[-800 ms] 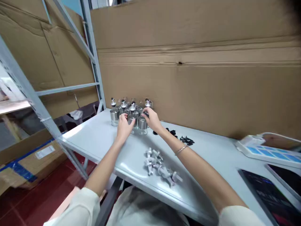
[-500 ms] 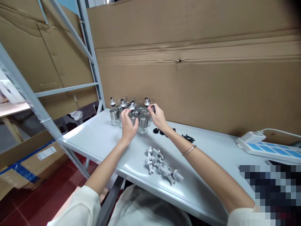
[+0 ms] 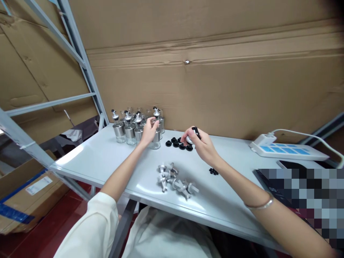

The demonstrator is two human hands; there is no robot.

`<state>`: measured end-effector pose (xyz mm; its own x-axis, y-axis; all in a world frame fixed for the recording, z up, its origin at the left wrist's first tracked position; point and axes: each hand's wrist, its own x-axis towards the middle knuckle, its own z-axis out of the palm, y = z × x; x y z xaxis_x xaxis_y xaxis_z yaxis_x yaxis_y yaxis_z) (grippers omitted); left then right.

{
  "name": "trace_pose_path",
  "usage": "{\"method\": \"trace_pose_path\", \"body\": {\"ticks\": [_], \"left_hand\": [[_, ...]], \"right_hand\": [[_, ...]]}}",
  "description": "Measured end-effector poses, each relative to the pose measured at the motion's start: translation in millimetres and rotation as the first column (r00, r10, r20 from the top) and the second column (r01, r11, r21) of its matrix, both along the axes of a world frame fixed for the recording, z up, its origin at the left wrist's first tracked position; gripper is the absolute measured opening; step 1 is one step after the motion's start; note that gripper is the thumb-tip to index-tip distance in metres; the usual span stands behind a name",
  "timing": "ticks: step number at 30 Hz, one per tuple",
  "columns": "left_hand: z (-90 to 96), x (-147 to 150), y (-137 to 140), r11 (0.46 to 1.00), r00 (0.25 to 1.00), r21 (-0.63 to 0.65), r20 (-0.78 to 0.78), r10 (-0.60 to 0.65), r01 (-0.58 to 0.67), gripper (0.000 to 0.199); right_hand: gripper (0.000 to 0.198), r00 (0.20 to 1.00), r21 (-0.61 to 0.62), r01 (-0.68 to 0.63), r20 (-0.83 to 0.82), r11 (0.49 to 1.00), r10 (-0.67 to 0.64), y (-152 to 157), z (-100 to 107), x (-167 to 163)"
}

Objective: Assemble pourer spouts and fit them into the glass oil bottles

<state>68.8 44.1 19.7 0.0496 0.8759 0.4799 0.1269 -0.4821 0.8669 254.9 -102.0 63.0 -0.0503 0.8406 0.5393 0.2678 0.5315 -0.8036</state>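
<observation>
One spout gripped: my right hand has moved beside black stoppers | left hand curled round bottle | stoppers now reachable

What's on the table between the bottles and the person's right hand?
The head view shows round black pieces lying between the bottles and the right hand, which holds a spout and partly hides some of them.

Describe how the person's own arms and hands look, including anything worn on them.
The left hand and right hand are both bare, with no gloves. A loose, off-white sleeve covers the upper left arm and ends near the elbow. A slim, silvery bracelet circles the right forearm; no sleeve can be made out on that side.
</observation>
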Motion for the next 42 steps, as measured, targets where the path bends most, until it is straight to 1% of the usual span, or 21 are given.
{"method": "trace_pose_path", "body": {"ticks": [2, 5, 7, 9, 11, 13, 16, 18, 20, 23, 25, 26, 27, 28, 29, 31, 33, 36, 39, 42], "left_hand": [[-0.1, 6, -6, 0.999, 0.999, 0.010, 0.007, -0.034, 0.034, 0.018], [1.1, 20, -23, 0.994, 0.994, 0.017, 0.009, -0.112, 0.111, 0.012], [3.4, 30, -35, 0.981, 0.980, 0.005, 0.040, -0.194, 0.194, 0.012], [6.6, 41, -44, 0.946, 0.942, -0.039, 0.112, -0.316, 0.322, 0.014], [10.0, 50, -51, 0.884, 0.883, -0.108, 0.185, -0.432, 0.455, 0.016], [12.7, 60, -57, 0.819, 0.830, -0.163, 0.221, -0.512, 0.549, 0.015], [14.7, 73, -67, 0.751, 0.767, -0.171, 0.226, -0.601, 0.638, 0.014], [15.5, 80, -74, 0.702, 0.721, -0.170, 0.217, -0.658, 0.692, 0.017], [17.0, 86, -82, 0.629, 0.656, -0.189, 0.213, -0.724, 0.754, 0.021], [20.8, 92, -94, 0.488, 0.529, -0.216, 0.213, -0.822, 0.845, 0.029], [23.5, 93, -101, 0.400, 0.446, -0.225, 0.216, -0.869, 0.889, 0.033], [24.4, 93, -103, 0.370, 0.417, -0.227, 0.220, -0.882, 0.901, 0.035], [25.0, 93, -105, 0.354, 0.402, -0.227, 0.221, -0.888, 0.907, 0.036], [25.2, 93, -107, 0.352, 0.399, -0.225, 0.216, -0.891, 0.908, 0.037], [25.2, 93, -108, 0.360, 0.404, -0.222, 0.203, -0.892, 0.906, 0.037], [24.6, 93, -109, 0.390, 0.426, -0.217, 0.158, -0.891, 0.895, 0.038], [24.1, 92, -109, 0.412, 0.441, -0.217, 0.103, -0.892, 0.885, 0.038], [24.5, 91, -110, 0.415, 0.442, -0.233, 0.078, -0.893, 0.879, 0.037], [25.2, 91, -113, 0.403, 0.454, -0.272, 0.155, -0.878, 0.874, 0.034], [24.9, 90, -114, 0.364, 0.445, -0.315, 0.240, -0.863, 0.876, 0.040]], "right_hand": [[0.047, 0.997, 0.015, 0.025, -0.069, 1.000, -0.024, -5, -1, 4], [0.045, 0.984, 0.041, 0.064, -0.170, 0.997, -0.056, -9, -2, 9], [0.044, 0.970, 0.047, 0.076, -0.237, 0.996, -0.062, -11, -3, 12], [0.043, 0.955, 0.046, 0.083, -0.289, 0.996, -0.066, -10, -5, 14], [0.043, 0.947, 0.050, 0.089, -0.314, 0.995, -0.069, -9, -7, 17], [0.041, 0.945, 0.065, 0.091, -0.321, 0.994, -0.066, -6, -9, 20], [0.042, 0.948, 0.105, 0.090, -0.315, 0.990, -0.053, -2, -9, 26], [0.047, 0.948, 0.124, 0.102, -0.313, 0.987, -0.059, 1, -8, 30], [0.053, 0.939, 0.123, 0.132, -0.333, 0.984, -0.085, 1, -7, 34], [0.056, 0.917, 0.061, 0.156, -0.380, 0.986, -0.122, -1, -5, 38], [0.056, 0.910, -0.039, 0.112, -0.397, 0.993, -0.118, -5, -2, 38], [0.057, 0.911, -0.101, 0.074, -0.398, 0.992, -0.109, -7, -1, 38], [0.058, 0.914, -0.162, 0.033, -0.394, 0.986, -0.095, -9, 0, 37], [0.060, 0.920, -0.213, -0.008, -0.384, 0.977, -0.077, -11, 0, 36], [0.061, 0.926, -0.250, -0.042, -0.373, 0.967, -0.056, -13, 0, 34], [0.061, 0.932, -0.277, -0.089, -0.362, 0.957, -0.018, -14, -1, 32], [0.060, 0.926, -0.273, -0.117, -0.377, 0.955, 0.006, -14, -3, 31], [0.056, 0.916, -0.271, -0.151, -0.399, 0.951, 0.032, -14, -4, 30], [0.053, 0.915, -0.232, -0.179, -0.396, 0.956, 0.075, -16, -2, 29], [0.050, 0.912, -0.196, -0.205, -0.395, 0.959, 0.114, -18, 0, 28]]}}
